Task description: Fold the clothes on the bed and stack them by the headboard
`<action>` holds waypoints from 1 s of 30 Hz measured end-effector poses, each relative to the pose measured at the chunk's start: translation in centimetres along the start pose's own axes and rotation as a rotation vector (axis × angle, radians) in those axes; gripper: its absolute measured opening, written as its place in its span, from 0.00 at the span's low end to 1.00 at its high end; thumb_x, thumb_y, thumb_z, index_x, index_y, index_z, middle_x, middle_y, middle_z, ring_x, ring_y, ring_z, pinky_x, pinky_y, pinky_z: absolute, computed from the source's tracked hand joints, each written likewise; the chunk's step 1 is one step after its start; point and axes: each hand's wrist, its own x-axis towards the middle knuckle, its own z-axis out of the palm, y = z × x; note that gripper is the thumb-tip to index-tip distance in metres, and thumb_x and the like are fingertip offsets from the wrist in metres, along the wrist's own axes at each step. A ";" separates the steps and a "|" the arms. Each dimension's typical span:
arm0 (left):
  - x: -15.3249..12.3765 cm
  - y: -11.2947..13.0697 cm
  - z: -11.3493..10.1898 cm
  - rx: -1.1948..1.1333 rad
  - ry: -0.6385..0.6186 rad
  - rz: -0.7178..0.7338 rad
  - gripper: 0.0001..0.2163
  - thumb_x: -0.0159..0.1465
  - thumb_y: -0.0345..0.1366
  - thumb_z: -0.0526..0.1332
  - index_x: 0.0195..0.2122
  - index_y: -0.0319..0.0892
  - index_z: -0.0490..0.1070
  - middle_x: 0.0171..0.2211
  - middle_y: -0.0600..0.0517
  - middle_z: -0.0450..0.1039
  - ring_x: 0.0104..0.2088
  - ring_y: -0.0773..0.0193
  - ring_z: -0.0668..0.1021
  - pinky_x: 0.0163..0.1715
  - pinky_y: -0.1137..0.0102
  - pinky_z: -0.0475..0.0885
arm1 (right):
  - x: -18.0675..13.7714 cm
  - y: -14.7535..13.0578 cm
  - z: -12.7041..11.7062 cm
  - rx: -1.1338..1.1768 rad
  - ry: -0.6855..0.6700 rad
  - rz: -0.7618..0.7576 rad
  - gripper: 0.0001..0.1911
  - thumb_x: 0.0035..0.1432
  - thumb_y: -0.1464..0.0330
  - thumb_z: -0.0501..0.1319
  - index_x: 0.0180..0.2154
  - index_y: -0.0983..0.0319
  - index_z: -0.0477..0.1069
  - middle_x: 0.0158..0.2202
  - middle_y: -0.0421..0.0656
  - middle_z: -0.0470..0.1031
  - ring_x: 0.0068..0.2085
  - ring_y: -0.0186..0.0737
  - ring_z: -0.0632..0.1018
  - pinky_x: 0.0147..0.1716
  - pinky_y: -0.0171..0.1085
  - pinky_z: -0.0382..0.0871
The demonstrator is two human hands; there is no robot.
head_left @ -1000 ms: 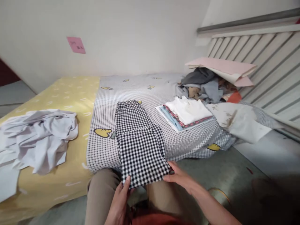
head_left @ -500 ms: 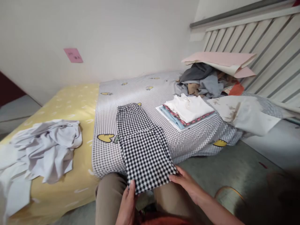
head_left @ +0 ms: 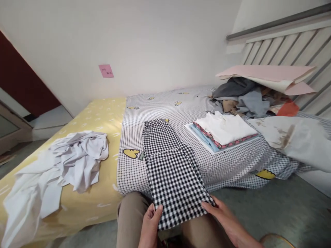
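A black-and-white checked garment (head_left: 172, 170) lies folded lengthwise on the bed, its near end hanging over the edge onto my knees. My left hand (head_left: 150, 227) pinches the near left corner, thumb on top of the cloth. My right hand (head_left: 224, 217) grips the near right corner, fingers closed on the hem. The garment's far end rests on a small-checked sheet (head_left: 165, 103) printed with yellow carrots.
A neat stack of folded clothes (head_left: 222, 131) sits to the right of the garment. A crumpled white garment (head_left: 69, 163) lies on the yellow sheet (head_left: 95, 117) at left. A heap of unfolded clothes (head_left: 245, 96) under pink boards (head_left: 269, 74) fills the back right.
The camera has swung left and slightly down, so everything appears shifted right. Both hands keep hold of the checked garment's near corners.
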 end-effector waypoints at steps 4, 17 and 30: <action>0.0 -0.7 -0.3 0.013 0.072 0.030 0.26 0.44 0.59 0.75 0.23 0.43 0.66 0.24 0.56 0.72 0.30 0.62 0.75 0.36 0.68 0.71 | 1.5 2.3 -0.9 -0.124 0.016 -0.032 0.22 0.50 0.49 0.67 0.41 0.57 0.75 0.43 0.46 0.82 0.50 0.56 0.80 0.56 0.53 0.71; -0.4 -0.7 0.4 -0.140 0.006 -0.021 0.28 0.47 0.59 0.74 0.23 0.45 0.59 0.18 0.61 0.60 0.21 0.72 0.60 0.24 0.74 0.55 | 0.7 1.8 3.7 -1.244 -0.130 -1.076 0.41 0.52 0.77 0.61 0.64 0.41 0.64 0.66 0.37 0.69 0.67 0.57 0.67 0.67 0.64 0.45; -1.2 1.1 -0.4 -0.023 0.195 0.325 0.20 0.61 0.59 0.63 0.31 0.45 0.69 0.28 0.54 0.70 0.31 0.63 0.72 0.38 0.68 0.70 | 1.0 -6.4 2.8 -1.029 -0.100 -0.657 0.20 0.56 0.66 0.55 0.46 0.51 0.81 0.33 0.44 0.83 0.34 0.51 0.81 0.35 0.44 0.72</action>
